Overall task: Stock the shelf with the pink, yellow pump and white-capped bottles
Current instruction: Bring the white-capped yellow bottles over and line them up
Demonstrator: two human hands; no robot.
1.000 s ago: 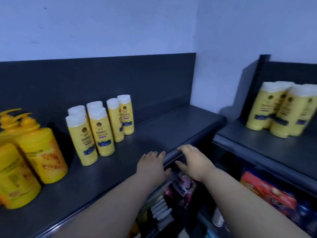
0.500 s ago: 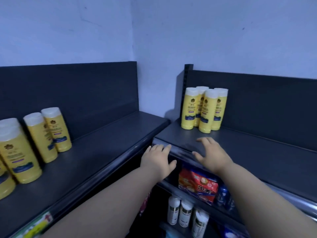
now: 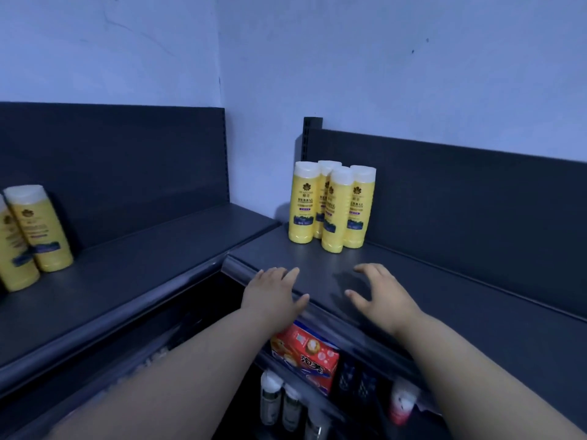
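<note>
Above the right shelf [image 3: 460, 300] the left hand [image 3: 273, 293] and right hand [image 3: 381, 296] are now held spread and empty, having been swung over from the left shelf [image 3: 127, 274]. Four white-capped bottles [image 3: 330, 208] standing at its back are likely to be reached next.

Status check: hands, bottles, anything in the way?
Both open, empty: left hand and right hand at the shelf front. Four white-capped bottles upright in its back corner. Nothing between.

Right shelf [image 3: 460, 296] top: open room from front lip to back panel [image 3: 476, 217], all right of four white-capped bottles [image 3: 336, 214] clustered back-left corner. Left shelf [image 3: 143, 274]: open stretch between two white-capped bottles [image 3: 41, 230] at left edge and corner.
</note>
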